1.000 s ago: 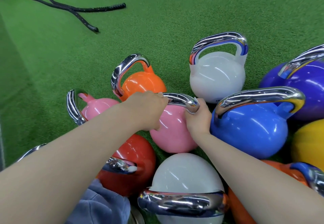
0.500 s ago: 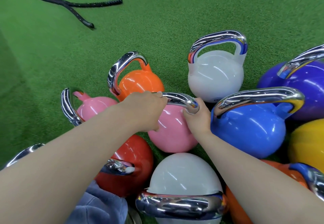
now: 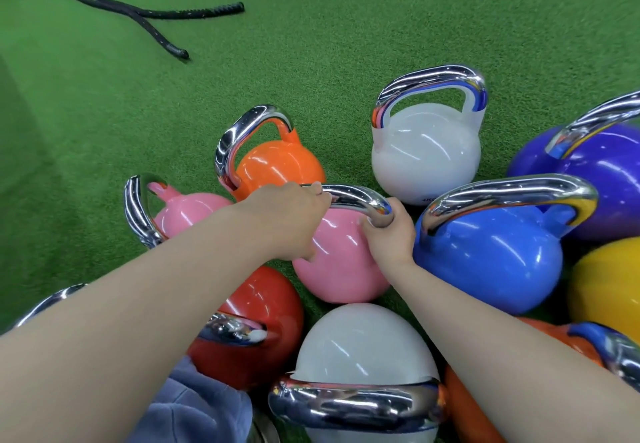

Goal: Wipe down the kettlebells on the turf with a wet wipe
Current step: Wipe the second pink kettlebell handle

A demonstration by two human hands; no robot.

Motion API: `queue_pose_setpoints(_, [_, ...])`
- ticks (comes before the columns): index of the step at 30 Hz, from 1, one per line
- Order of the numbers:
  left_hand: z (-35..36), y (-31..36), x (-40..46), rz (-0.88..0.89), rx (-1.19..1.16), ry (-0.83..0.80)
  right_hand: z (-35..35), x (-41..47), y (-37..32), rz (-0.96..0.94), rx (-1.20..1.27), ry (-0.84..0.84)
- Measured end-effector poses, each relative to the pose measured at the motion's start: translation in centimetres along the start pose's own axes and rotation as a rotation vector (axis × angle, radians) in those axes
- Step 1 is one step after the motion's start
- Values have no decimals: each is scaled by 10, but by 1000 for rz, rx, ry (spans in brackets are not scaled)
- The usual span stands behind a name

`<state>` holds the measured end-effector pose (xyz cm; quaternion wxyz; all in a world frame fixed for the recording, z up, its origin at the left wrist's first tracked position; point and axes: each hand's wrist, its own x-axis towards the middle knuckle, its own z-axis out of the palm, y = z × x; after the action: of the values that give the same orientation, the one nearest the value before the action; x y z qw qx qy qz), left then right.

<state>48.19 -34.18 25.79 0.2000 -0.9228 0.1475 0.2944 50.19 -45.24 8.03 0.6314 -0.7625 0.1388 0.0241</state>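
A pink kettlebell (image 3: pixel 339 262) with a chrome handle (image 3: pixel 353 196) stands on the green turf (image 3: pixel 346 26), in the middle of a cluster of coloured kettlebells. My left hand (image 3: pixel 291 214) grips the left end of that handle. My right hand (image 3: pixel 388 234) curls round the handle's right end where it meets the pink body. A small pale patch shows under its fingers; whether that is the wet wipe I cannot tell.
Around it stand an orange (image 3: pixel 277 168), a white (image 3: pixel 426 158), a blue (image 3: pixel 485 255), a purple (image 3: pixel 595 179), a yellow (image 3: pixel 606 286), a red (image 3: pixel 263 307), a second pink (image 3: pixel 187 210) and a near white kettlebell (image 3: pixel 360 345). A black rope (image 3: pixel 138 12) lies far left.
Both hands stay on the pink kettlebell's handle. Only the view has shifted a little.
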Motion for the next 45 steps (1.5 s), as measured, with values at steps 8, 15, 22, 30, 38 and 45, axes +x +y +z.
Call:
queue_pose_setpoints(8, [-1,-3,1,15,24,-31,0,-5,-36,-246,-158,-4])
queue_pose_setpoints(15, [6,-3,3,6,38,-6,15,-6,-84,-698,-1002,-164])
queue_pose_setpoints(22, [7,-6,4,-11,23,0,18,0,-78,-841,-985,25])
queue_pose_setpoints(30, [4,-4,3,-14,28,-19,-11,-2,-26,-104,-91,-111])
queue_pose_setpoints(38, [-1,-3,1,-14,7,-39,-7,-5,-6,64,-6,-132])
queue_pose_setpoints(45, [-2,-1,1,-15,12,-51,15,-8,28,237,-2,-98])
